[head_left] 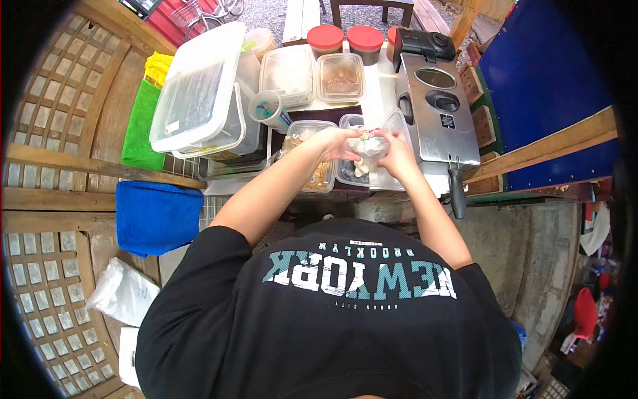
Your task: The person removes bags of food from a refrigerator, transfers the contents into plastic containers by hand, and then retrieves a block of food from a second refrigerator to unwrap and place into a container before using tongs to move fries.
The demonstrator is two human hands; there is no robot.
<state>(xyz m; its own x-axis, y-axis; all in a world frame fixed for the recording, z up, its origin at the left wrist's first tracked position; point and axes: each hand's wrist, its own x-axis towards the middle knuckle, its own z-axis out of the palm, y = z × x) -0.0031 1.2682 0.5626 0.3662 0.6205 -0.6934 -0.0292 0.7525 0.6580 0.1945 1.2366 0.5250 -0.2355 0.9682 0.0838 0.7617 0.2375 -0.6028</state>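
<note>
Both of my hands hold one small clear cup (372,147) with pale contents, above an open plastic container (345,171) of light and dark pieces. My left hand (340,145) is curled at the cup's left side, my right hand (397,154) at its right side. Fine detail at the fingertips is too small to tell. Just left of them sits another clear container (322,178) with brownish food in it. A printed paper or plastic cup (269,110) stands behind my left forearm. A clear lid (397,123) leans up behind my right hand.
On the left stands a large lidded plastic bin (196,93) beside green (143,126) and blue towels (159,216). Lidded boxes (288,73) and red-lidded jars (365,38) line the back. A metal fryer (442,120) is at right, its black handle (457,193) jutting toward me.
</note>
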